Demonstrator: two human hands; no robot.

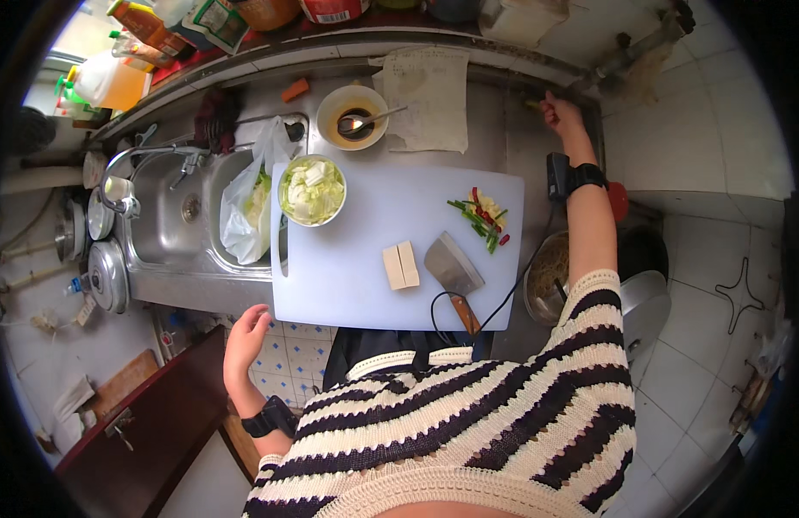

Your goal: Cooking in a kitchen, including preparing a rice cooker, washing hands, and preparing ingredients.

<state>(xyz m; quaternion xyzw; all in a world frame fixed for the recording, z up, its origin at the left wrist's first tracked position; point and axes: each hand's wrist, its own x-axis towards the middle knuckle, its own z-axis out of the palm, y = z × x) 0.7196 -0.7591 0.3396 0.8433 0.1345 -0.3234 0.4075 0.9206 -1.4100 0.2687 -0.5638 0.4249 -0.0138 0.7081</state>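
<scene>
My left hand hangs with loosely bent fingers and nothing in it, off the near left corner of the white cutting board. At the far right of the steel counter, my right hand has its fingers curled beside a small yellow-green piece; whether it holds that piece is unclear. Two blocks of tofu lie on the board, left of a cleaver with a wooden handle. Chopped scallion, garlic and red chili form a pile at the right. A bowl of cut cabbage stands at the board's left.
Behind the board are a bowl of dark sauce with a spoon, a written-on paper sheet and an orange piece. A plastic bag hangs into the steel sink. A dark cable crosses the board's right edge near a noodle pot.
</scene>
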